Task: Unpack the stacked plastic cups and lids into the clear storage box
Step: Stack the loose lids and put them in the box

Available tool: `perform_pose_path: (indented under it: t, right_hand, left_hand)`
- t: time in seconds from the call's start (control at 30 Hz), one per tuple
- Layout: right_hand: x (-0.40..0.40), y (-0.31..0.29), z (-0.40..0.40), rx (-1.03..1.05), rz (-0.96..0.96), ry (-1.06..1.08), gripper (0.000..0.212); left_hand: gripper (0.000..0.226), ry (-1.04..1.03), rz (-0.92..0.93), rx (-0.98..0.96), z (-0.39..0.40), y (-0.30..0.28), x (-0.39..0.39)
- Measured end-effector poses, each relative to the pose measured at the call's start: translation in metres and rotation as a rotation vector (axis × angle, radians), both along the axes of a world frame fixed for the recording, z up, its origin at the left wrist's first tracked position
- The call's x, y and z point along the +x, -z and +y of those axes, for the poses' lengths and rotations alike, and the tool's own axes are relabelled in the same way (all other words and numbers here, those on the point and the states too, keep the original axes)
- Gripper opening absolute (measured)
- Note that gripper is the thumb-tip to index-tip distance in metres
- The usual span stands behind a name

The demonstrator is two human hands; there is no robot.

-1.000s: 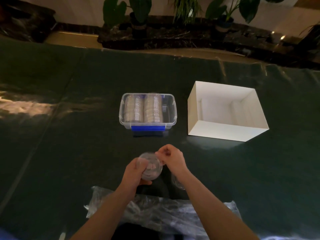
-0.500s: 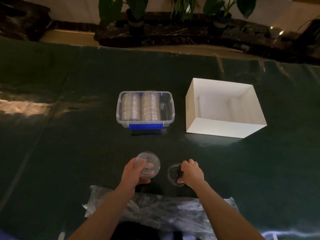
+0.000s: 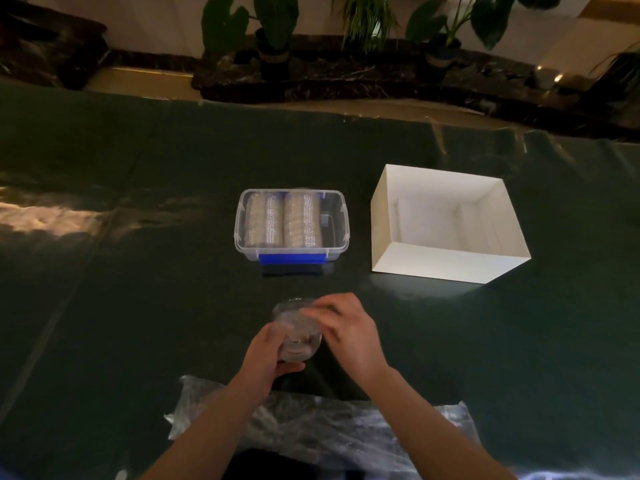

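- The table [image 3: 104, 306], under its dark glossy cover, carries everything; I place things from the clear storage box [image 3: 341, 230], which sits at the middle.
- A white cardboard box [image 3: 440, 263] stands open just to the right of the storage box.
- A crumpled plastic wrapper [image 3: 311, 424] lies well nearer me than the storage box, under my forearms.
- Inside the storage box, two rows of stacked cups [image 3: 282, 223] lie on their sides, filling its left and middle; the right part looks free.
- My left hand [image 3: 266, 358] curls around a short stack of clear cups [image 3: 296, 336], held above the table in front of the storage box.
- My right hand [image 3: 349, 327] rests its bent fingers on the stack's top rim, seemingly pinching the top piece; I cannot tell whether that is a cup or a lid.
- I judge these cups very light, thin and slick, and easy to dent, so I would grip the wall gently and peel at the stiffer rim.
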State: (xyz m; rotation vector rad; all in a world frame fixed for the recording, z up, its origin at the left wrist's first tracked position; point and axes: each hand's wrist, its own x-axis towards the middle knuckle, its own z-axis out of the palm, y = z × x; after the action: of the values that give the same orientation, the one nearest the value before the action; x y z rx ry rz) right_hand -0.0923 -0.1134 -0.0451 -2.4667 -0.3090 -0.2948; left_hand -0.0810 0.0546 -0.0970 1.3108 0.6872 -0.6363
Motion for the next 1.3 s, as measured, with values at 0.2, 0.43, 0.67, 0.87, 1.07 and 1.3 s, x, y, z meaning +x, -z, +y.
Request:
perform_pose_path:
  t: [0.2,0.43,0.67,0.87,1.07,1.3]
  right_hand:
    - [-0.001,-0.002,0.020,0.087,0.177,-0.019,0.023]
    - [0.003,0.014,0.015,-0.089,0.160,-0.157,0.035]
    - [0.017,0.017,0.021,-0.117,0.234,-0.191,0.060]
    - [0.049,0.012,0.033,-0.245,0.074,-0.254,0.060]
    - [0.095,-0.010,0.043,0.697,0.536,0.192,0.041]
    - [0.162,-0.012,0.013,0.536,0.674,0.266,0.035]
  left_hand:
    - [0.063,-0.106,-0.008,-0.119,0.006,-0.019,0.007]
    - [0.054,-0.100,-0.008,-0.142,0.012,-0.023,0.012]
    - [0.018,0.021,-0.123,-0.028,0.026,-0.016,0.028]
    - [0.015,0.018,-0.112,-0.036,0.039,-0.025,0.068]
    - [0.033,0.168,-0.303,0.026,0.026,-0.049,0.116]
    - [0.026,0.369,-0.474,0.218,-0.005,-0.052,0.176]
